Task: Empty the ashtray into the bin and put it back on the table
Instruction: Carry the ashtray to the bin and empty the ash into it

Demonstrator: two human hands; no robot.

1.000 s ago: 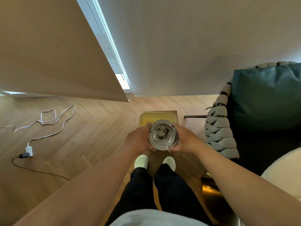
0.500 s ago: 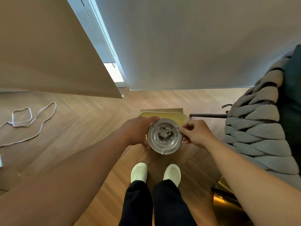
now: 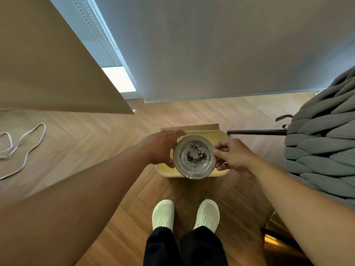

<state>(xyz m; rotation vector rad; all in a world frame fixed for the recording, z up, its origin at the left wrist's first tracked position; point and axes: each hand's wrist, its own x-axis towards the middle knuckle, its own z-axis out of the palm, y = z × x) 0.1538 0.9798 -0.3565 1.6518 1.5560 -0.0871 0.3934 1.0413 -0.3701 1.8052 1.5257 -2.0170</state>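
A round glass ashtray (image 3: 193,156) with dark ash in its middle is held level between both hands, right above a yellow bin (image 3: 221,133) standing on the wooden floor. My left hand (image 3: 161,148) cups the ashtray's left side. My right hand (image 3: 232,156) pinches its right rim between thumb and fingers. The ashtray covers most of the bin's opening; only the bin's rim shows around it.
A chair with thick grey woven cord (image 3: 322,143) stands at the right, its dark leg (image 3: 255,132) reaching toward the bin. A white cable (image 3: 25,150) lies on the floor at left. A gold-coloured base (image 3: 278,240) is at lower right. My two white shoes (image 3: 185,214) stand just before the bin.
I have stepped closer, and the bin now lies directly under the ashtray. My right hand shifted from cupping the ashtray to pinching its rim.
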